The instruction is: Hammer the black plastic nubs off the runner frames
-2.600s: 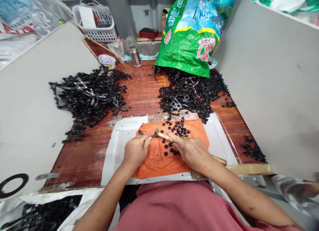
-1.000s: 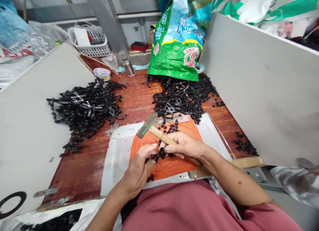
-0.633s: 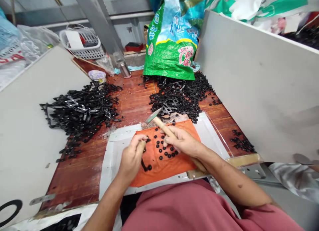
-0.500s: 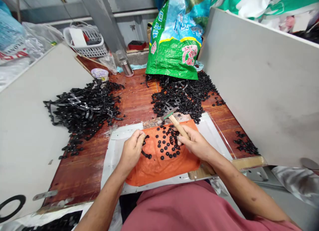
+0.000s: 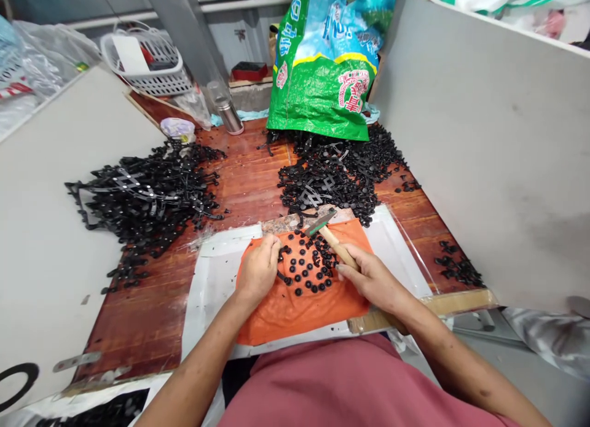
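— Hands?
— Left hand (image 5: 262, 266), clamped on black strip (image 5: 283, 277), its visible ends towards the other; right hand (image 5: 369, 274), clamped round hammer (image 5: 338, 250), handle slanting forward-left; hands apart.
— Black caps (image 5: 303, 273)?
— Between hands; densest nearer the right.

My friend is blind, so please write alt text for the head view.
A person's right hand holds a wooden-handled metal hammer over an orange cloth dotted with small round black studs; the left hand pinches a slim black part. Heaped black parts lie beyond.
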A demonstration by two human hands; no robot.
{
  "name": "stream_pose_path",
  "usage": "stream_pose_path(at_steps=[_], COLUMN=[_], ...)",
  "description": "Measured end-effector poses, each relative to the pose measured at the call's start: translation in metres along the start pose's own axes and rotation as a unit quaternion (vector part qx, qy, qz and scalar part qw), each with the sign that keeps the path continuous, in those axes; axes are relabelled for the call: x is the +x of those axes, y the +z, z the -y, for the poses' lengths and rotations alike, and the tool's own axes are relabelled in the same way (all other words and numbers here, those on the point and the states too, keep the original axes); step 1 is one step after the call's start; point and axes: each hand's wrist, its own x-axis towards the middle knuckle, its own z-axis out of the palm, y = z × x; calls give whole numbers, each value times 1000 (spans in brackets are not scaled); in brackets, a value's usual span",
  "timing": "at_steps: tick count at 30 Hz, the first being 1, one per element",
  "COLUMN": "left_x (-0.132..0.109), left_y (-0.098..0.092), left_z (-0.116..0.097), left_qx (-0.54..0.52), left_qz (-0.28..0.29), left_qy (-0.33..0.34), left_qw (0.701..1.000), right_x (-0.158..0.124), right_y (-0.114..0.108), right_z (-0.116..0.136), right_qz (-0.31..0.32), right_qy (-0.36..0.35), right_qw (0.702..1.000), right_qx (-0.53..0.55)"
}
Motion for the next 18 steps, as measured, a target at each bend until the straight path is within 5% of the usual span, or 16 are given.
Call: stream_pose_path(at_steps=[6,11,18], left_x=[-4,-7,-3], left_y=[5,3,3], left_z=[2,-7,-13], left_qx=[116,205,231], left_qz=[3,16,16], left_qy=[-8,-32,-58], left_qw=[993,978,971], right_x=[1,4,14], right_y=[2,0,10], right_z=[7,20,26], right_qz=[9,19,-2], right_qy=[-5,-64,-132], right_qw=[995,961,957], right_qx=[-102,-269,-257])
